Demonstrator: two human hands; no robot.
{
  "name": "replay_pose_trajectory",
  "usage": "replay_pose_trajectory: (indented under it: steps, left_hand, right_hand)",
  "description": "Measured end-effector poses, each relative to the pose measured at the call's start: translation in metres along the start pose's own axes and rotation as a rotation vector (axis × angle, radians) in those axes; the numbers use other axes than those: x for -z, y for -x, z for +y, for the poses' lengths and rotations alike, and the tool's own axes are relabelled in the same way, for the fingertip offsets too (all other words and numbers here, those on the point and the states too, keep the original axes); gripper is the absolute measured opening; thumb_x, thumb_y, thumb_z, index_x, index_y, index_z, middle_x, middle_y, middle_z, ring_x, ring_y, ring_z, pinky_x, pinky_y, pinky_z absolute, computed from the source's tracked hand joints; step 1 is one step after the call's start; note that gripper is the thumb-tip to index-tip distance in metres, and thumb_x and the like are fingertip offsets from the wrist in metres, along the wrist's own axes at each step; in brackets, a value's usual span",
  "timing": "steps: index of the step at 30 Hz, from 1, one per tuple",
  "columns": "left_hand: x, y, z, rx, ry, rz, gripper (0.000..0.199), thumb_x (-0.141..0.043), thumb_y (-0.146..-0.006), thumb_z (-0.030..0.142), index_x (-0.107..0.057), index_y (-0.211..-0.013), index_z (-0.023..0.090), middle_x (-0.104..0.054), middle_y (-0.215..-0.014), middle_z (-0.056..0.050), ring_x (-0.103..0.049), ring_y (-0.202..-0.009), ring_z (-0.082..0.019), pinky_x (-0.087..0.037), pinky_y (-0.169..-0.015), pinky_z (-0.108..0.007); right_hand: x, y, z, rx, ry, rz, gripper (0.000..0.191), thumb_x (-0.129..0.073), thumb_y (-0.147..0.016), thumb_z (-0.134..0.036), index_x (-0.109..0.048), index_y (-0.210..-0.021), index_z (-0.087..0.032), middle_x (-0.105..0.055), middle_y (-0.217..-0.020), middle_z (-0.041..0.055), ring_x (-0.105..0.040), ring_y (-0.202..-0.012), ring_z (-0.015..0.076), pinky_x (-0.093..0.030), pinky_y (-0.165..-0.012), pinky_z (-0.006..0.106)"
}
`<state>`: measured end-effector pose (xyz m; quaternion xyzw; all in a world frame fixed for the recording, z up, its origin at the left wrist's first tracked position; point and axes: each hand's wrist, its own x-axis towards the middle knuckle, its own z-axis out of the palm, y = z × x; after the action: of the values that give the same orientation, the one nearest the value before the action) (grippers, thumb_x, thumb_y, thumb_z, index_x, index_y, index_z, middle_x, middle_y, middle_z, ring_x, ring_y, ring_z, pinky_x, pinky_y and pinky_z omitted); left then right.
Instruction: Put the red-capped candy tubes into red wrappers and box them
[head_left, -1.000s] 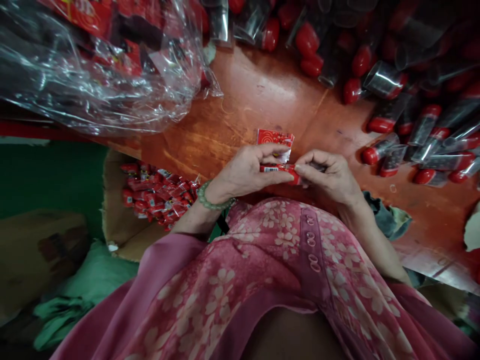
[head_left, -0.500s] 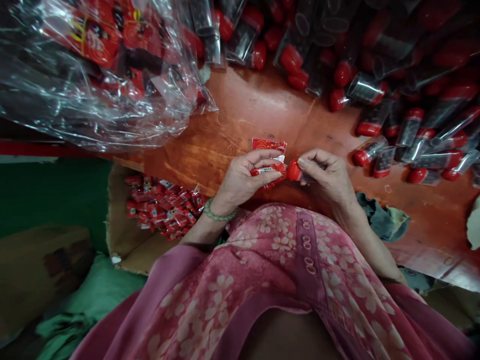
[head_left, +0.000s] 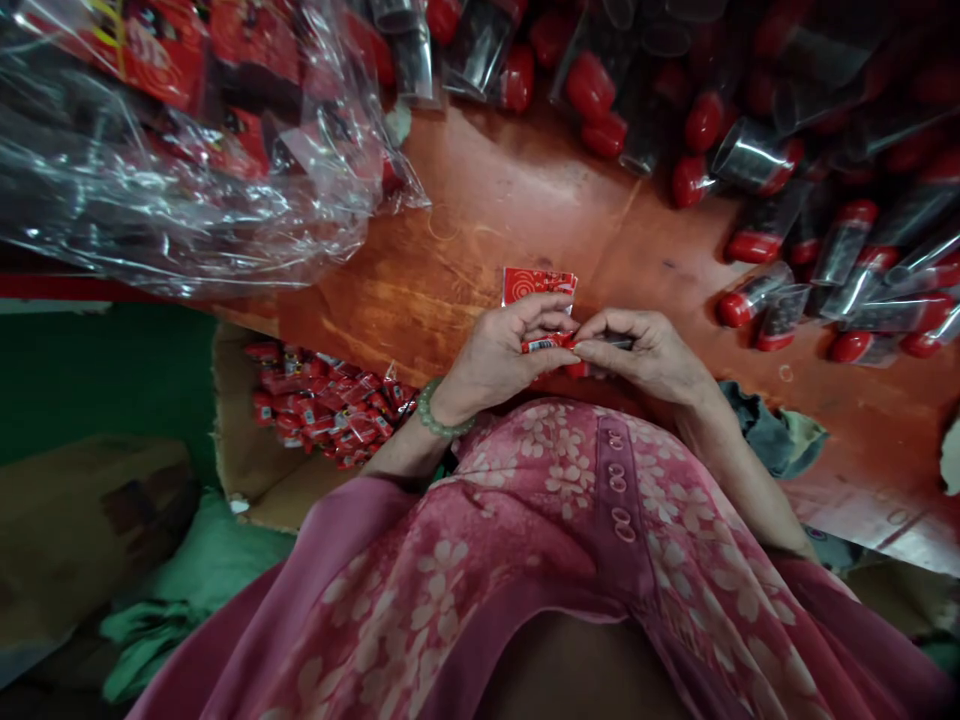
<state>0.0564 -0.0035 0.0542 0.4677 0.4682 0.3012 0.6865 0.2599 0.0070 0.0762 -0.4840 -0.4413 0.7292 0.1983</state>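
In front of my body, my left hand (head_left: 506,350) is closed on a small red printed packet (head_left: 546,342) with a white label. My right hand (head_left: 649,355) pinches a small red-capped clear tube, mostly covered by its fingers; a bit of red (head_left: 577,369) shows beneath the fingertips. Both hands meet, so the tube's end lies against the packet or inside it; I cannot tell which. Just beyond my left fingers a flat red printed card or wrapper (head_left: 534,285) lies on the orange-brown table (head_left: 480,200).
Many red-capped clear tubes (head_left: 847,240) are heaped at the far right. A large clear plastic bag (head_left: 247,235) of red printed wrappers covers the far left. Below the table's left edge stands a cardboard box (head_left: 236,430) of red packets (head_left: 337,410). A crumpled cloth (head_left: 772,430) lies right of my forearm.
My right hand has moved left with the red-capped tube until its fingertips meet the packet in my left hand. The tube's cap is now mostly hidden.
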Motion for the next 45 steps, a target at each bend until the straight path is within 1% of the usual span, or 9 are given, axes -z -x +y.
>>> replay_pose_trajectory:
  steps: [4,7,10,15,21,32,37,42,45]
  left_hand:
    - [0.001,-0.006,-0.008,-0.027,-0.002,0.050,0.069,-0.089,-0.070,0.035,-0.062,-0.131,0.018,-0.074,-0.117,-0.010,-0.073,-0.099,-0.018,-0.060,-0.088,-0.028]
    - [0.003,-0.008,-0.008,-0.057,-0.040,0.070,0.073,-0.090,-0.068,0.037,-0.062,-0.133,0.018,-0.073,-0.116,-0.009,-0.073,-0.097,-0.017,-0.060,-0.088,-0.028]
    - [0.005,-0.007,-0.001,-0.062,-0.082,0.049,0.062,-0.085,-0.074,0.039,-0.065,-0.128,0.016,-0.075,-0.108,-0.007,-0.072,-0.091,-0.015,-0.058,-0.085,-0.026]
    - [0.011,-0.002,0.012,-0.057,-0.244,-0.049,0.027,-0.067,-0.090,0.038,-0.076,-0.101,0.014,-0.077,-0.092,-0.004,-0.070,-0.083,-0.015,-0.052,-0.079,-0.025]
    - [0.014,0.000,0.010,-0.064,-0.323,-0.123,0.025,-0.065,-0.090,0.037,-0.077,-0.085,0.015,-0.070,-0.071,0.000,-0.058,-0.064,-0.011,-0.043,-0.063,-0.023]
    - [0.014,0.003,0.010,0.065,-0.184,-0.165,0.020,-0.073,-0.084,0.034,-0.075,-0.075,0.015,-0.066,-0.064,0.001,-0.053,-0.059,-0.010,-0.040,-0.059,-0.024]
    - [0.004,0.005,0.005,0.077,-0.017,0.037,0.029,-0.077,-0.079,0.045,-0.074,-0.075,0.016,-0.068,-0.071,0.000,-0.055,-0.065,-0.011,-0.044,-0.064,-0.025]
    - [-0.005,0.007,0.004,0.054,0.059,0.127,0.042,-0.070,-0.085,0.058,-0.072,-0.074,0.017,-0.062,-0.067,0.002,-0.049,-0.062,-0.010,-0.043,-0.062,-0.026]
    - [-0.011,0.008,0.011,0.053,0.008,0.130,0.046,-0.066,-0.088,0.060,-0.071,-0.073,0.016,-0.060,-0.066,0.002,-0.049,-0.062,-0.010,-0.043,-0.062,-0.026]
  right_hand:
    - [0.003,-0.003,0.003,0.003,-0.028,-0.033,0.033,-0.078,-0.082,-0.049,-0.076,-0.095,-0.018,-0.067,-0.068,-0.0026,-0.055,-0.054,0.0073,-0.044,-0.054,0.021]
    - [0.003,-0.005,0.006,-0.012,-0.070,0.001,0.030,-0.080,-0.081,-0.047,-0.078,-0.090,-0.018,-0.066,-0.063,-0.0029,-0.054,-0.051,0.0071,-0.044,-0.051,0.021]
    - [0.001,-0.006,0.009,-0.044,-0.131,0.066,0.029,-0.083,-0.078,-0.047,-0.078,-0.085,-0.019,-0.067,-0.061,-0.0028,-0.053,-0.048,0.0068,-0.044,-0.048,0.020]
    - [0.002,-0.007,0.009,-0.079,-0.182,0.093,0.032,-0.086,-0.074,-0.049,-0.079,-0.083,-0.019,-0.067,-0.060,-0.0024,-0.055,-0.048,0.0068,-0.046,-0.046,0.018]
    - [0.005,-0.005,0.008,-0.095,-0.208,0.084,0.029,-0.086,-0.074,-0.046,-0.078,-0.082,-0.019,-0.069,-0.061,-0.0019,-0.054,-0.048,0.0066,-0.047,-0.046,0.018]
    - [0.004,-0.005,0.005,-0.060,-0.294,0.157,0.039,-0.089,-0.068,-0.051,-0.077,-0.085,-0.018,-0.067,-0.061,-0.0030,-0.052,-0.045,0.0057,-0.041,-0.042,0.018]
    - [0.007,0.003,0.008,0.017,-0.449,0.185,0.064,-0.096,-0.052,-0.049,-0.072,-0.106,-0.025,-0.067,-0.072,-0.0049,-0.055,-0.050,0.0082,-0.046,-0.047,0.022]
    - [0.010,0.007,0.019,0.078,-0.531,0.365,0.051,-0.083,-0.063,-0.068,-0.067,-0.090,-0.028,-0.059,-0.071,-0.0032,-0.056,-0.055,0.0119,-0.046,-0.050,0.025]
    - [0.010,0.006,0.023,0.081,-0.599,0.371,0.049,-0.077,-0.068,-0.070,-0.066,-0.093,-0.030,-0.058,-0.075,-0.0033,-0.054,-0.056,0.0111,-0.046,-0.052,0.026]
